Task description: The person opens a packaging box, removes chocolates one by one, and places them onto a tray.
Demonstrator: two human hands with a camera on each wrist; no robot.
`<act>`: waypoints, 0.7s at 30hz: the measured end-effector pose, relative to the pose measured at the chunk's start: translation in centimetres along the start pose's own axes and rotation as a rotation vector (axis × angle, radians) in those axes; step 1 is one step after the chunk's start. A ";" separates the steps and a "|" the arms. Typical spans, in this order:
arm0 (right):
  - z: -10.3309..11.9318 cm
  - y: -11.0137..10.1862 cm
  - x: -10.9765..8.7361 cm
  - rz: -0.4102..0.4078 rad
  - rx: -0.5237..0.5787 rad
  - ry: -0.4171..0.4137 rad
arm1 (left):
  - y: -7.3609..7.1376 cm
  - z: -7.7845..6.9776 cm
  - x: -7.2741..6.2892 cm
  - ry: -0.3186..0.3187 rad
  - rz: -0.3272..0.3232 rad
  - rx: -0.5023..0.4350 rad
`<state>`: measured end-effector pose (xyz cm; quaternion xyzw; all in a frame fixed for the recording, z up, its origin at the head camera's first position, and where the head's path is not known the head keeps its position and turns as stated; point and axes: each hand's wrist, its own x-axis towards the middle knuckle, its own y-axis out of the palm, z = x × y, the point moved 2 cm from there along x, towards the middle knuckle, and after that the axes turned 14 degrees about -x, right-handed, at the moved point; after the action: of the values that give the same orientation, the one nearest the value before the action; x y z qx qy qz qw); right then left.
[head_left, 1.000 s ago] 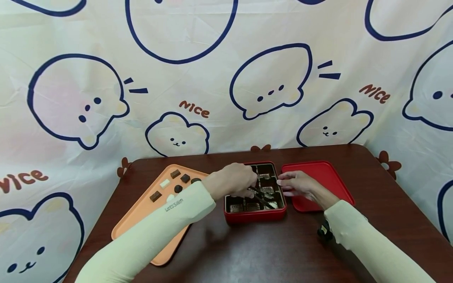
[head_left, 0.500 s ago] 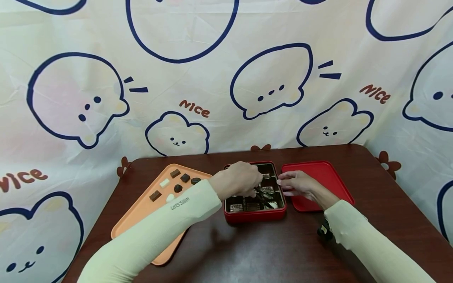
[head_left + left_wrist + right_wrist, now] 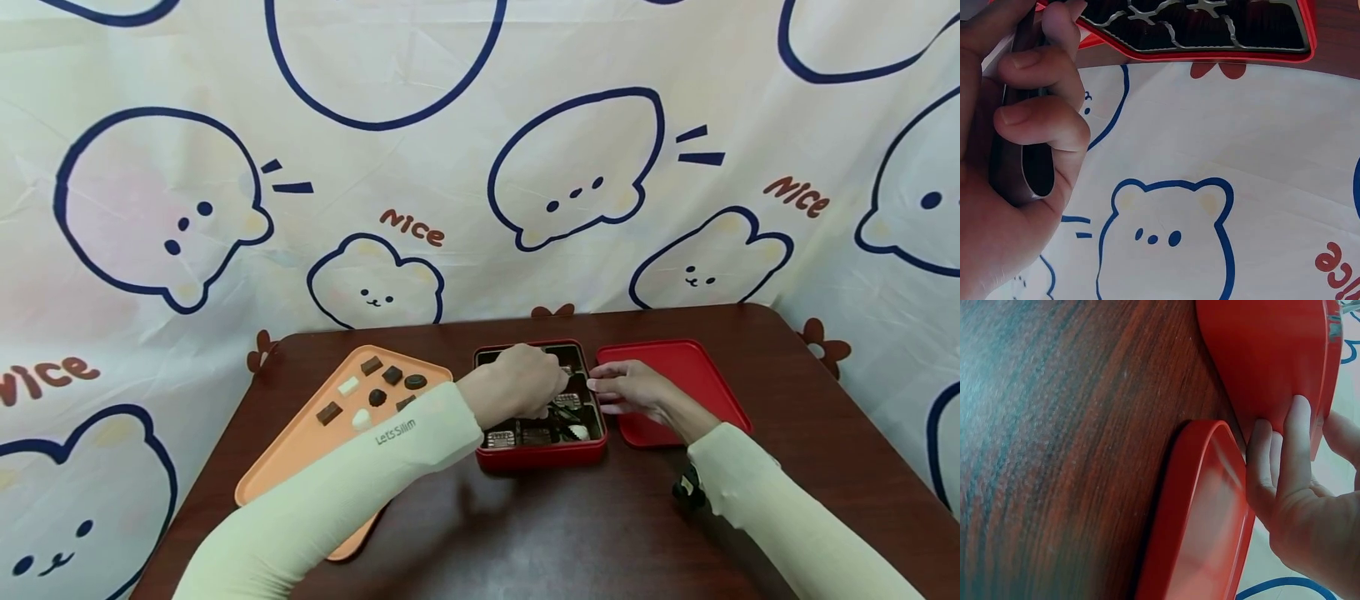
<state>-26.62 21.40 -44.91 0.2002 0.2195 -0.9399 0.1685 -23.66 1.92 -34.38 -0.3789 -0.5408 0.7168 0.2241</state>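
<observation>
In the head view, my left hand (image 3: 517, 383) is above the red box (image 3: 540, 457), gripping dark tongs (image 3: 558, 421) whose tips reach down into its dark divided insert. The left wrist view shows my curled fingers round the metal tongs (image 3: 1038, 169). A white chocolate (image 3: 578, 432) sits in the near right compartment, close to the tips; whether they touch it, I cannot tell. With fingers mostly extended, my right hand (image 3: 637, 389) touches the box's right side. In the right wrist view, its fingertips rest on the red box wall (image 3: 1266, 356), with the thumb by the rim.
On the left lies an orange tray (image 3: 288, 462) bearing several brown and white chocolates (image 3: 377, 397), partly covered by my left sleeve. A red lid (image 3: 686, 375) lies right of the box, under my right hand. A patterned cloth (image 3: 465, 167) hangs behind the dark wooden table (image 3: 517, 533).
My left hand has shifted to the right over the box with the tongs, uncovering more of the chocolates on the tray. My right hand has stayed at the box's side.
</observation>
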 end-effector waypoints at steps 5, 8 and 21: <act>0.0 0.0 0.1 -0.010 0.001 0.009 | 0.0 -0.2 0.3 -0.010 -0.012 0.006; -0.1 0.0 0.2 -0.017 -0.005 0.008 | 0.2 -0.5 0.5 -0.015 0.000 -0.001; 0.0 -0.1 0.2 -0.022 -0.008 0.009 | 0.8 -0.4 0.7 0.020 0.013 0.004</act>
<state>-26.79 21.42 -45.01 0.2015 0.2260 -0.9399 0.1581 -23.65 2.44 -35.37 -0.3894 -0.5346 0.7153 0.2255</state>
